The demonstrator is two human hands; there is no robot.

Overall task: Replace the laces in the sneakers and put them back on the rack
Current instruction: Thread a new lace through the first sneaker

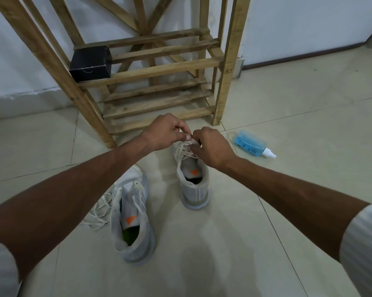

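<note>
Nearest us, the near sneaker (pixel 133 219) stands on the floor (pixel 266 211), heel toward us. Beyond it our left grip (pixel 165 131) and right grip (pixel 213 148), equally near, each pinch the lace (pixel 188 154) over the toe end of the far sneaker (pixel 194 185), whose length points at the rack (pixel 159 71).

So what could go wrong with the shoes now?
The left hand and right hand only pinch the lace of the far sneaker, so it might slip out. The near sneaker has a loose lace trailing on the floor, which could snag or get trodden on. The spray bottle lying nearby could be knocked and roll.
</note>
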